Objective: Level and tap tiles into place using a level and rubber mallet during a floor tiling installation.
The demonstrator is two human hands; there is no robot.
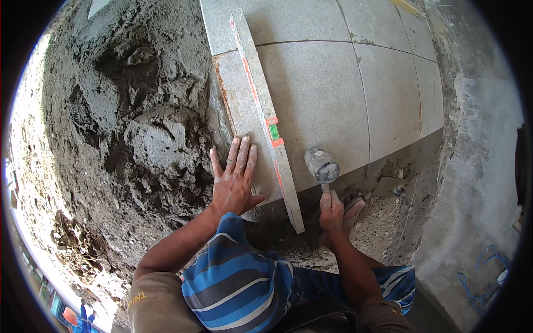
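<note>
My left hand (pixel 234 176) lies with fingers spread at the near left corner of a grey floor tile (pixel 322 97), over its left edge beside the wet mortar. In my right hand (pixel 331 213) is the handle of a rubber mallet (pixel 322 165). The mallet's grey, dust-covered head is at the tile's near edge; whether it touches cannot be told. Between my hands a long spirit level (pixel 259 94) lies across the tiles, its near end jutting past the tile edge. A green vial (pixel 273 131) in a red-orange frame sits partway along it.
Lumpy wet mortar (pixel 161 144) spreads along the left. More laid tiles (pixel 383 100) extend right and away. Rubble and sand (pixel 377 222) lie by my foot (pixel 354 207). A grey wall (pixel 486 166) stands at right, near blue string (pixel 474 286).
</note>
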